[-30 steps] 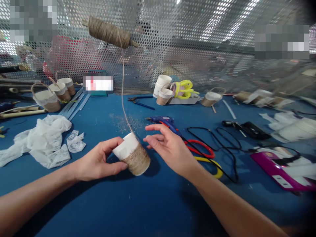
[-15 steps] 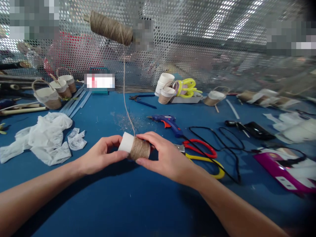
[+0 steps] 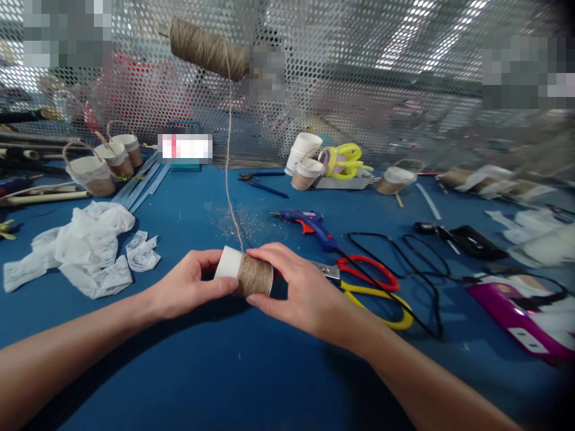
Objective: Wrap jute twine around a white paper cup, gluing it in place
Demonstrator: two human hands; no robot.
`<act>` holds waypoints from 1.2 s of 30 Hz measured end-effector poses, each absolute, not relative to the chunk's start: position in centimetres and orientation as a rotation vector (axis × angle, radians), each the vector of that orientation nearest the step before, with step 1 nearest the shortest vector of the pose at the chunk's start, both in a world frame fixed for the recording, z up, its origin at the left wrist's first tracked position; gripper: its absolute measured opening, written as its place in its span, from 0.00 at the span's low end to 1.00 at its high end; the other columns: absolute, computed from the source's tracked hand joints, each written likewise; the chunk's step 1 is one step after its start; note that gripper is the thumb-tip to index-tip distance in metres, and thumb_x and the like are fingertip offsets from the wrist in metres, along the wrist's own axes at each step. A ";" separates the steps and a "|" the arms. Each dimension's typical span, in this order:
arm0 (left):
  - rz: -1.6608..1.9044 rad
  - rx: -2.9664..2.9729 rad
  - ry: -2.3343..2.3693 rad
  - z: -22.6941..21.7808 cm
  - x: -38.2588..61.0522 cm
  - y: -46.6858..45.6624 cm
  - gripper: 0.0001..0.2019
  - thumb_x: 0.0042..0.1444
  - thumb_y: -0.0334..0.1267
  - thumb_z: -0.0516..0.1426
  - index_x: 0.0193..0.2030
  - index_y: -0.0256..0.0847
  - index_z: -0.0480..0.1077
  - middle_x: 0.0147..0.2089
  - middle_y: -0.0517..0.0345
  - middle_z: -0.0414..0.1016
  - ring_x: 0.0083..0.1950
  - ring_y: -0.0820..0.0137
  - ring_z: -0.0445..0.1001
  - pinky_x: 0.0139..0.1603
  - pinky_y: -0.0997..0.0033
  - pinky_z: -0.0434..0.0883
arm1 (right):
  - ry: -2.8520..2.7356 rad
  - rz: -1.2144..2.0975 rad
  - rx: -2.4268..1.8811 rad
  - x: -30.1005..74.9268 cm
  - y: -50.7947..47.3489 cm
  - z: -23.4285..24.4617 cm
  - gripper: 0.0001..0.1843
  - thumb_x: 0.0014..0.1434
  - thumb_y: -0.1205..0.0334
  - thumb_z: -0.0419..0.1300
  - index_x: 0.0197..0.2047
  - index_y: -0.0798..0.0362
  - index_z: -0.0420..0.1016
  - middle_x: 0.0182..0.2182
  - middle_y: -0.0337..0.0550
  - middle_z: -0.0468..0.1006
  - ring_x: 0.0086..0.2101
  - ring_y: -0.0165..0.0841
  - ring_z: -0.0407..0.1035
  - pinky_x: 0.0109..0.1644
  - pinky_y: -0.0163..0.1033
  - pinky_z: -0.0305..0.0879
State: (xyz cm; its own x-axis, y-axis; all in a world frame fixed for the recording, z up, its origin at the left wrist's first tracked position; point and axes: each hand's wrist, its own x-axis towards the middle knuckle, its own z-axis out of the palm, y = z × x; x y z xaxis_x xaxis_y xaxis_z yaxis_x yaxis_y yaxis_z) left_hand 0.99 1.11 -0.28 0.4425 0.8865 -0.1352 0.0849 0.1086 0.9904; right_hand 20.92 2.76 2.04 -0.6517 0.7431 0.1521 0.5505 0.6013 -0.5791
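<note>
Between both hands lies a white paper cup [image 3: 228, 263] on its side, its right part wrapped in brown twine [image 3: 255, 276]. My left hand [image 3: 193, 284] is closed on the cup's bare white end, thumb at the edge of the wrapping. My right hand [image 3: 299, 290] is closed round the wrapped end, thumb below and fingers above. From the cup a single strand [image 3: 230, 197] runs up to a large twine spool [image 3: 206, 49] mounted in front of the perforated metal screen. The fingers behind the cup are hidden.
A blue glue gun [image 3: 305, 224] with a black cord lies beyond my right hand, beside red-and-yellow-handled scissors [image 3: 372, 293]. White lace [image 3: 94, 251] is heaped at left. Pliers [image 3: 265, 179], small handled baskets [image 3: 92, 176] and stacked paper cups [image 3: 300, 152] stand or lie further back. A purple device [image 3: 507, 311] sits at right.
The view has shifted slightly, so the bench things appear a little further right. The hands still hold the cup, which is slightly turned and lower; the twine strand still runs to it.
</note>
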 end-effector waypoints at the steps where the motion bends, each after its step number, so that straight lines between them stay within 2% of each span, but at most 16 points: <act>1: 0.750 1.338 0.955 -0.3 1.0 1.1 0.14 0.48 0.39 0.58 0.41 0.34 0.70 0.38 0.55 0.74 0.38 0.67 0.70 0.43 0.68 0.65 | -2.457 0.689 -1.032 20.9 2.8 2.0 0.25 0.49 0.62 0.62 0.50 0.55 0.63 0.45 0.50 0.69 0.45 0.38 0.66 0.50 0.46 0.63; 8: 0.786 1.347 1.081 -0.3 1.6 0.9 0.14 0.50 0.43 0.57 0.36 0.32 0.70 0.30 0.58 0.72 0.31 0.70 0.67 0.34 0.72 0.64 | -2.489 0.566 -0.951 20.5 2.5 1.3 0.28 0.49 0.63 0.61 0.53 0.53 0.60 0.47 0.51 0.68 0.47 0.40 0.65 0.51 0.50 0.62; 14: 0.818 1.335 1.077 -0.3 1.5 1.0 0.13 0.50 0.43 0.54 0.35 0.34 0.72 0.31 0.58 0.74 0.32 0.69 0.68 0.37 0.70 0.64 | -2.494 0.560 -0.961 20.5 2.5 1.3 0.29 0.50 0.63 0.61 0.54 0.51 0.59 0.47 0.51 0.67 0.48 0.40 0.64 0.52 0.51 0.62; 18: 0.817 1.322 1.051 0.0 1.5 1.1 0.13 0.51 0.43 0.54 0.34 0.34 0.73 0.31 0.58 0.74 0.32 0.70 0.67 0.37 0.72 0.63 | -2.502 0.557 -0.967 20.6 2.5 1.4 0.27 0.50 0.63 0.61 0.53 0.54 0.60 0.47 0.51 0.67 0.47 0.39 0.64 0.52 0.49 0.62; 23: 0.806 1.246 1.133 0.2 1.5 1.3 0.16 0.50 0.47 0.56 0.32 0.33 0.72 0.25 0.61 0.68 0.26 0.75 0.61 0.28 0.75 0.58 | -2.548 0.479 -0.905 20.6 2.5 1.3 0.27 0.51 0.63 0.60 0.54 0.55 0.60 0.47 0.53 0.67 0.47 0.40 0.63 0.52 0.50 0.62; 26: 0.775 1.221 1.142 0.0 1.6 1.4 0.16 0.49 0.48 0.57 0.30 0.32 0.71 0.23 0.62 0.65 0.25 0.76 0.58 0.26 0.75 0.56 | -2.564 0.425 -0.864 20.6 2.4 1.2 0.27 0.51 0.62 0.60 0.54 0.57 0.60 0.47 0.54 0.66 0.47 0.40 0.63 0.52 0.49 0.62; 31: 0.795 1.158 1.091 -0.2 1.4 1.6 0.16 0.50 0.47 0.56 0.31 0.32 0.71 0.24 0.61 0.65 0.26 0.76 0.59 0.28 0.75 0.56 | -2.546 0.474 -0.893 20.5 2.5 1.3 0.27 0.51 0.63 0.60 0.54 0.52 0.58 0.47 0.51 0.66 0.48 0.40 0.63 0.52 0.51 0.62; 36: 0.838 1.128 1.131 -0.2 1.4 1.6 0.16 0.50 0.47 0.55 0.28 0.33 0.70 0.23 0.63 0.62 0.25 0.77 0.57 0.27 0.75 0.54 | -2.504 0.603 -0.957 20.6 2.9 1.3 0.28 0.50 0.61 0.61 0.53 0.55 0.59 0.47 0.51 0.67 0.47 0.38 0.63 0.52 0.48 0.61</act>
